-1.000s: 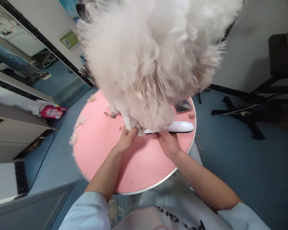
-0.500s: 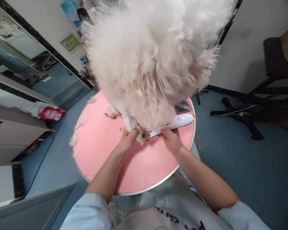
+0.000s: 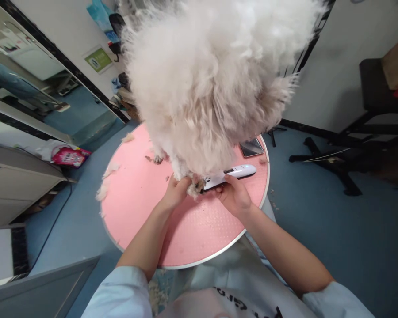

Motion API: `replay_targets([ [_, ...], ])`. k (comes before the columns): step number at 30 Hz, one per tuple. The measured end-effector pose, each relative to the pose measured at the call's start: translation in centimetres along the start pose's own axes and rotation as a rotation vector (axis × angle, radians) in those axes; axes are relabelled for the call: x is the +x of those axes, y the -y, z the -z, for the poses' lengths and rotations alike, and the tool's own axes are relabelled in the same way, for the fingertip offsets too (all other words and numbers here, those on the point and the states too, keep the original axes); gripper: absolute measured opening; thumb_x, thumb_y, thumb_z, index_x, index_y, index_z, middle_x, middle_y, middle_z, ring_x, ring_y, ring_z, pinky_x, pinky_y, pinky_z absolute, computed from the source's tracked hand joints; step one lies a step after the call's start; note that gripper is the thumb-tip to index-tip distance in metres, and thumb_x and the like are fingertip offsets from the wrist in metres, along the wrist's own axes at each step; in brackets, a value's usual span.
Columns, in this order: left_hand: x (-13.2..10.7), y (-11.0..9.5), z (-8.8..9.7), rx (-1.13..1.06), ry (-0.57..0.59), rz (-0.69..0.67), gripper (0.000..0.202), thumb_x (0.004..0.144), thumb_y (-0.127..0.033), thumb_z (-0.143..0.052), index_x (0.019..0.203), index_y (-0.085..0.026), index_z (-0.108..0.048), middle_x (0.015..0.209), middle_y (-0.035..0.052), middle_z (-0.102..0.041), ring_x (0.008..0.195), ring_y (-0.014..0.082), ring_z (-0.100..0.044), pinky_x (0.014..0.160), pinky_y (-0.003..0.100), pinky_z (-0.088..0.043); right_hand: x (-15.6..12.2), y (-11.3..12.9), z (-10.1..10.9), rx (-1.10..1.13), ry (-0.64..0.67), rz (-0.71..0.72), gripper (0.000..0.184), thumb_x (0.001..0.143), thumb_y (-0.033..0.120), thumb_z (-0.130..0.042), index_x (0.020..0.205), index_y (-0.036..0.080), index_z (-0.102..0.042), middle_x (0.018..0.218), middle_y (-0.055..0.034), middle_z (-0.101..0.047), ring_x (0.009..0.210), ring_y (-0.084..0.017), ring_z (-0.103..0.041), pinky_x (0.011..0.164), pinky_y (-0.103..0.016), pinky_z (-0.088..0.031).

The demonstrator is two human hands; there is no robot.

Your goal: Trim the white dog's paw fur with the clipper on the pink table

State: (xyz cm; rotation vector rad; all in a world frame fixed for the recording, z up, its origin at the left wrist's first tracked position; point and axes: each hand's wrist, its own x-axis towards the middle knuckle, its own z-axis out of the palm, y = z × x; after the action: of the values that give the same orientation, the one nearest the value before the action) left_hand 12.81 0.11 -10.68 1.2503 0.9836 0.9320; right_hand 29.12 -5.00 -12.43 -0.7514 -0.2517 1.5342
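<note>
A fluffy white dog (image 3: 212, 88) stands on a round pink grooming table (image 3: 132, 216), its head filling the upper middle of the view. My left hand (image 3: 178, 191) is closed around one of its front paws (image 3: 195, 187), whose end shows brownish fur and dark claws. In my right hand (image 3: 235, 194) is a white hair clipper (image 3: 240, 171), pinched between thumb and fingers. The clipper's blade end meets the paw, and its rear points right. The dog's other front paw (image 3: 158, 159) rests on the table further left.
Clumps of cut fur (image 3: 111, 168) lie along the table's left edge. A dark flat rectangular object (image 3: 252, 148) rests at the right rim. Beyond are a black chair (image 3: 376, 84), a grey cabinet (image 3: 20, 185) and a pink-and-white bag (image 3: 69, 155).
The clipper has rolled and shifted slightly left, showing its dark underside and switch. My right fingers have changed position on it. My left hand stays on the paw.
</note>
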Motion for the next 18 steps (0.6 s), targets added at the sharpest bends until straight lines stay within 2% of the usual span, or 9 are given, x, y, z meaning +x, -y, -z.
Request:
replay_targets([
  [3, 0.1, 0.1, 0.1, 0.037, -0.024, -0.014, 0.011, 0.068, -0.022, -0.054, 0.062, -0.014, -0.058, 0.054, -0.0018, -0.054, 0.048, 0.0093, -0.05, 0.046, 0.02, -0.038, -0.5, -0.5, -0.3, 0.001, -0.057, 0.09, 0.018, 0.059, 0.023, -0.074, 0.068, 0.019, -0.058, 0.055, 0.0055, -0.059, 0.046, -0.008, -0.05, 0.041, -0.019, -0.041],
  [5, 0.3, 0.2, 0.2, 0.064, -0.024, -0.019, 0.011, 0.069, -0.022, -0.054, 0.064, -0.014, -0.059, 0.055, -0.0013, -0.054, 0.048, 0.009, -0.048, 0.045, 0.02, -0.036, -1.1, -0.9, -0.7, 0.023, -0.075, 0.112, 0.02, 0.06, 0.023, -0.076, 0.072, 0.02, -0.06, 0.061, 0.0052, -0.064, 0.048, -0.008, -0.053, 0.043, -0.019, -0.044],
  [9, 0.4, 0.0, 0.3, 0.05, -0.034, -0.047, 0.008, 0.068, -0.023, -0.056, 0.067, -0.015, -0.059, 0.056, -0.0007, -0.054, 0.049, 0.0098, -0.048, 0.046, 0.022, -0.037, -2.3, -1.7, -0.9, 0.18, -0.06, 0.004, 0.031, 0.061, 0.036, -0.084, 0.081, 0.021, -0.066, 0.07, 0.004, -0.069, 0.055, -0.008, -0.058, 0.058, -0.022, -0.056],
  [12, 0.4, -0.3, 0.1, 0.04, -0.017, -0.058, 0.009, 0.067, -0.023, -0.057, 0.064, -0.016, -0.056, 0.054, -0.0002, -0.052, 0.049, 0.0098, -0.047, 0.046, 0.022, -0.037, -2.8, -1.4, -0.3, 0.257, -0.037, -0.068, 0.039, 0.056, 0.041, -0.088, 0.083, 0.022, -0.067, 0.068, 0.0056, -0.068, 0.057, -0.007, -0.059, 0.062, -0.021, -0.057],
  [15, 0.2, -0.3, 0.0, 0.031, -0.03, -0.011, 0.011, 0.068, -0.025, -0.057, 0.063, -0.016, -0.054, 0.053, -0.0009, -0.051, 0.046, 0.0095, -0.046, 0.044, 0.021, -0.035, -2.6, -0.1, 0.7, 0.153, -0.003, -0.043, 0.034, 0.058, 0.035, -0.088, 0.08, 0.023, -0.066, 0.065, 0.0069, -0.066, 0.056, -0.008, -0.06, 0.055, -0.02, -0.054],
  [18, 0.1, 0.1, 0.1, -0.011, -0.045, 0.02, 0.013, 0.067, -0.028, -0.059, 0.07, -0.015, -0.057, 0.057, -0.0004, -0.054, 0.05, 0.0111, -0.05, 0.046, 0.023, -0.039, -1.6, 1.8, 1.4, -0.025, 0.067, 0.014, 0.032, 0.058, 0.032, -0.087, 0.08, 0.024, -0.065, 0.07, 0.0054, -0.066, 0.062, -0.011, -0.063, 0.052, -0.022, -0.052],
])
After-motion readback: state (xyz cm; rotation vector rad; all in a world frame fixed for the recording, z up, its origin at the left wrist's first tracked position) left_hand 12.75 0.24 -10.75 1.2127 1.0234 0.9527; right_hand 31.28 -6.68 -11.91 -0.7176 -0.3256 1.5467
